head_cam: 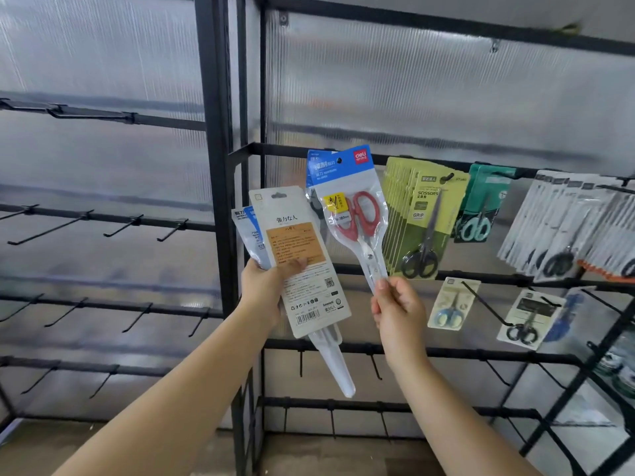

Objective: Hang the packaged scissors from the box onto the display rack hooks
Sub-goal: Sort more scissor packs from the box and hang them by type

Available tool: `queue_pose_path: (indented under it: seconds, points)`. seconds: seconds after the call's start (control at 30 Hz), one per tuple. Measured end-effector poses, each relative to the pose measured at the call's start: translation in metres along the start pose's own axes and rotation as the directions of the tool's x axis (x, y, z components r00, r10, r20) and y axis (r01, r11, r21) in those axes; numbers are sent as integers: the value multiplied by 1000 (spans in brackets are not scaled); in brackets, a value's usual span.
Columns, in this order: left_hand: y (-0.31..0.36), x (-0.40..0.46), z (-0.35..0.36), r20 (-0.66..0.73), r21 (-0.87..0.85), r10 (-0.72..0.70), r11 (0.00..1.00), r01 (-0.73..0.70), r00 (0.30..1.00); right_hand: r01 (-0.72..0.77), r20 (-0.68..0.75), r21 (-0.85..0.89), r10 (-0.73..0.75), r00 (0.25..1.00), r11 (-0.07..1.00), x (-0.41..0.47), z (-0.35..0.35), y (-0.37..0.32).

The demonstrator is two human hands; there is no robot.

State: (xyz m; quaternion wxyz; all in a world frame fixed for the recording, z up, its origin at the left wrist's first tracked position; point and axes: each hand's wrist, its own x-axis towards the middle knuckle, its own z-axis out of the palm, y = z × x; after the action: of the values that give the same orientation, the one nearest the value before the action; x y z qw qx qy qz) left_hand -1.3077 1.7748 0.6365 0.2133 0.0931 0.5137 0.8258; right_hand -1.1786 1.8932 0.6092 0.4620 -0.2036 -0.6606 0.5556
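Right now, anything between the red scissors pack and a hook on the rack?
Nothing visible blocks it. The right hand pinches the red scissors pack by its bottom tip, with its hang hole up at the top rail, left of the yellow-green packs already hanging.

We are in a shop, at a stationery display. Before us stands a black metal rack (220, 201) with rows of peg hooks (51, 228) on crossbars, backed by translucent ribbed panels (412, 91). On the hooks at right hang retail packs of scissors in bunches: green packs (422, 218) printed "SCISSORS", teal packs (481, 207), white packs (563, 221). The cards carry brand labels, and one shows a barcode (309, 317).
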Motion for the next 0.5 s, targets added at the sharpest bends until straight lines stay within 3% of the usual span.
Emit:
queue_pose_path:
  seconds: [0.5]
  points:
    - [4, 0, -1, -2, 19, 1, 1000, -1, 1000, -80, -7, 80, 81, 997, 994, -16, 6, -12]
